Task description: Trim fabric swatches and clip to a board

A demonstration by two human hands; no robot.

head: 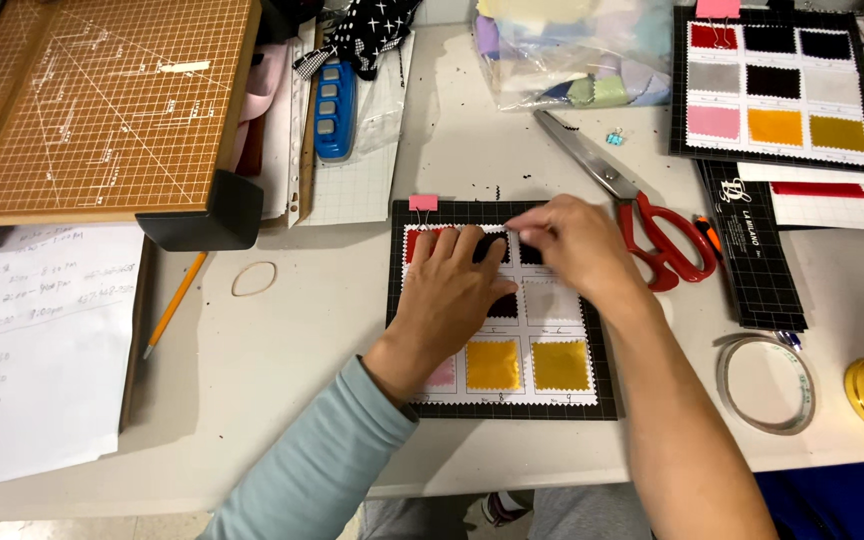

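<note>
My left hand [457,290] lies flat, fingers spread, pressing down the black gridded swatch card with pinked fabric squares [500,405]. My right hand [577,245] sits at about two o'clock from it, fingertips pinched onto the small black fabric swatch [530,255] in the card's top row. The card's long axis runs twelve to six; the right hand is nearer the swatch. Red-handled pinking shears [652,235] lie at three o'clock

Black swatch card [602,400], yellow swatches [493,364]; red-handled scissors [667,245]; blue stapler [334,110]; orange pencil [176,303].
</note>
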